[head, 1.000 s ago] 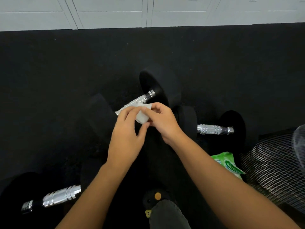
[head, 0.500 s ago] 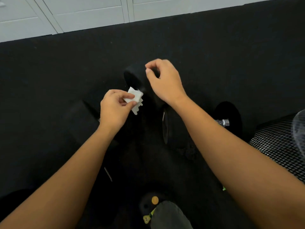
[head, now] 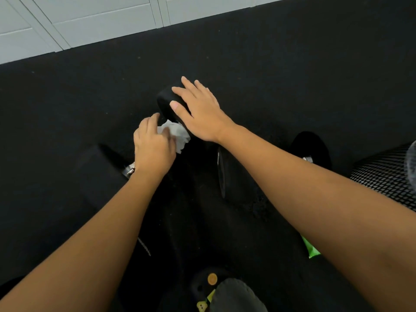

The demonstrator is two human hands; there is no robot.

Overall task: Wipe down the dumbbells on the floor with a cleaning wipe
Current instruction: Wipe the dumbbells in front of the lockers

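A black dumbbell lies on the dark floor at centre; its far head (head: 165,102) pokes out from under my right hand (head: 198,111), which rests flat on it with fingers spread. My left hand (head: 153,147) holds a crumpled white wipe (head: 177,134) down over the dumbbell's chrome handle, of which only a short bit (head: 128,171) shows beside my wrist. The near head (head: 99,167) sits at left. A second dumbbell (head: 227,172) lies to the right, mostly behind my right forearm, with its far head (head: 311,147) visible.
A green wipes pack (head: 311,249) peeks out under my right forearm. A black mesh object (head: 382,176) stands at the right edge. White panelled cabinets (head: 90,21) line the far edge of the floor. My shoe (head: 225,291) is at bottom centre.
My right hand let go of the wipe, reached forward and came down flat on the dumbbell's far head. My left hand carried the wipe down onto the handle. The view tilted left.
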